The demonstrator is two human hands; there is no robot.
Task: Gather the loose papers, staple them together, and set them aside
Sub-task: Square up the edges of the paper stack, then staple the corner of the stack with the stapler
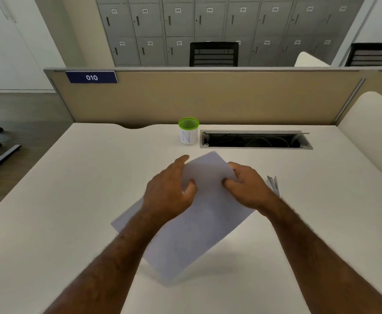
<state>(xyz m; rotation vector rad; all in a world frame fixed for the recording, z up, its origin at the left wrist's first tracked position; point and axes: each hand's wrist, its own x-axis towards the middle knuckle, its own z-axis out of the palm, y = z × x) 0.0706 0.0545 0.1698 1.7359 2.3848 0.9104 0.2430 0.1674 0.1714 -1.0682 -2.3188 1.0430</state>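
Papers [199, 227] are lifted tilted over the desk [72, 200], between both hands. Left hand [169, 196] and right hand [246, 186] each pinch the far end. Gathering seems the step in hand; next, squaring the edges, then the stapler, perhaps that blurred object [272, 183] behind the right hand.

Office: desk [72, 189] with partition [196, 98], numbered lockers [178, 21], mesh chairs [213, 54], cable tray [255, 139]
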